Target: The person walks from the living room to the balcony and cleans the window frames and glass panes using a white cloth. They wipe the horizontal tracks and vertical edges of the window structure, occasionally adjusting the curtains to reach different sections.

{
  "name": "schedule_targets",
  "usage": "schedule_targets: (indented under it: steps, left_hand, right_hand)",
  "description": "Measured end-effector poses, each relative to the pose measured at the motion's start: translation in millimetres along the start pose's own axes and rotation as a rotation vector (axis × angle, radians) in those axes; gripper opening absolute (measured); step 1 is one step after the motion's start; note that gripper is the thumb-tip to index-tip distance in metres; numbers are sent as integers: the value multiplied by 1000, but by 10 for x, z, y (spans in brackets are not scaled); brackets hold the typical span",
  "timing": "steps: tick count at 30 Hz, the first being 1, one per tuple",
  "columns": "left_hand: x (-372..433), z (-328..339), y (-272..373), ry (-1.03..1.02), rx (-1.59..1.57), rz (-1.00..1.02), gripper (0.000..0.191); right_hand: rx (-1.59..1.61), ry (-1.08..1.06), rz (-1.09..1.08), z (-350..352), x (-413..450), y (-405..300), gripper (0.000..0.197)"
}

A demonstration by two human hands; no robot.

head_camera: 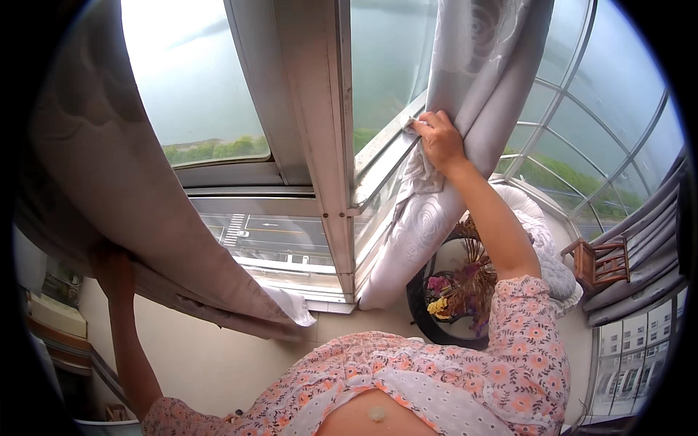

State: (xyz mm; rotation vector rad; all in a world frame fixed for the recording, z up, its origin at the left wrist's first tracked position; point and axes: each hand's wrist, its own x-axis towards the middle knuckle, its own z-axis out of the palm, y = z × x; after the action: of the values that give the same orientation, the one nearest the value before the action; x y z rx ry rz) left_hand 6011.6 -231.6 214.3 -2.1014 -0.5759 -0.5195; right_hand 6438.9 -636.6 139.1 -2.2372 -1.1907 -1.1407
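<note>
My right hand (pixel 440 143) pinches a crumpled pale cloth (pixel 425 170) against the metal rail (pixel 388 162) of the window on the right. Part of the cloth sticks out past my fingertips, and the rest hangs below the hand. Beside this wrist hangs a grey curtain (pixel 493 71) with a rose pattern. At the left, my left hand (pixel 113 267) holds a second curtain (pixel 158 201) out from the window; its fingers are hidden in the shaded folds. Between the curtains stands a metal corner post (pixel 313 109) with window panes on both sides.
At lower right, dried flowers (pixel 463 294) stand over a round black-rimmed table (pixel 419 305). Beyond it are a pale knitted cushion (pixel 555 272) and a small wooden chair (pixel 597 264). Curved windows (pixel 591 120) enclose the right side. A road (pixel 272 231) lies far below outside.
</note>
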Motion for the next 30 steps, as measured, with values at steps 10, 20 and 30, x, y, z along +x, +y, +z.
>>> schedule_targets:
  steps: [10, 20, 30]
  left_hand:
    - [-87, 317, -62, -183, -6, -36, 29]
    - [-60, 259, 253, -155, -159, -166, 35]
    - [-72, 198, 247, -106, -523, -539, 44]
  right_hand:
    - [142, -95, -72, -386, -101, -1049, 15]
    - [61, 16, 36, -45, 2, -263, 15]
    - [-403, -482, 287, 325, 498, 1018, 19]
